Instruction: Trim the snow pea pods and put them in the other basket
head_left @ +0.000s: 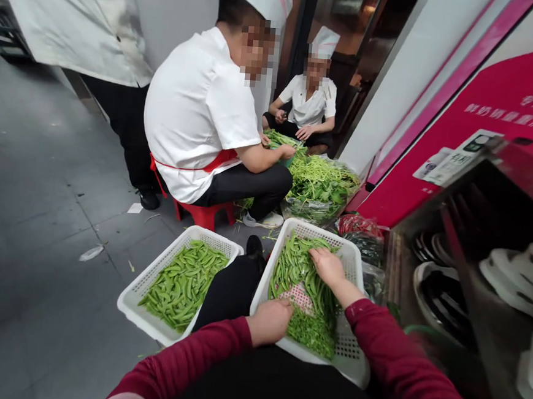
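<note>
A white perforated basket [259,294] sits in front of me, holding green pea pods [292,260] and a heap of small green trimmings [314,332]. Its red-and-white patterned bottom [299,296] shows between them. My right hand [328,266] reaches over the right side, its bent fingers closed on pea pods. Over the basket's left rim is my left hand [270,321], fingers pinched together above the trimmings; what they hold is too small to make out. To the left, a second white basket [134,303] contains many pea pods [183,282].
A co-worker [194,114] sits on a red stool [205,214], hands at leafy greens [321,182]. Another person [308,101] crouches behind the greens. Someone in white [87,19] stands at left. A shelf with plates [518,281] borders the right side.
</note>
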